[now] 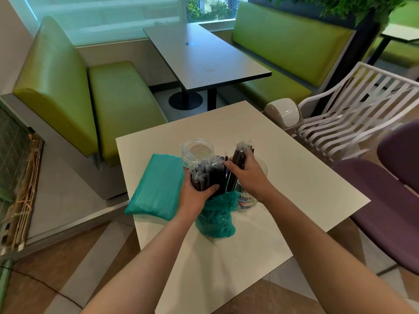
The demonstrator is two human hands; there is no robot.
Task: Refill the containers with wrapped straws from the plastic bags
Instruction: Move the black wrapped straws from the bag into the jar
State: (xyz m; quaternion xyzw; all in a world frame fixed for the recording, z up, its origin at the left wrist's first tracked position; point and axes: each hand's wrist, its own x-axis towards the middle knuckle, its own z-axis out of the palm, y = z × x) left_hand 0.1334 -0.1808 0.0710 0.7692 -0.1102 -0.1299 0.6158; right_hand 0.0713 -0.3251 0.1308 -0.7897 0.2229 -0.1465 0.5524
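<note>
An open teal plastic bag point(215, 218) stands upright on the white table point(294, 177), with black wrapped straws point(205, 173) sticking out of its top. My left hand point(195, 193) grips the bag and that bundle near the opening. My right hand point(248, 175) is closed on a smaller bunch of black wrapped straws point(241, 154) lifted above the bag. An empty clear jar point(197, 150) stands just behind the bag. A second clear labelled jar point(246, 200) sits right of the bag, mostly hidden by my right hand.
A second, full teal bag point(156, 184) lies flat at the table's left edge. Green booth seats point(90, 105) and a grey table point(204, 57) are beyond. A white slatted chair point(353, 109), a small bin point(284, 114) and purple seats point(385, 193) stand to the right.
</note>
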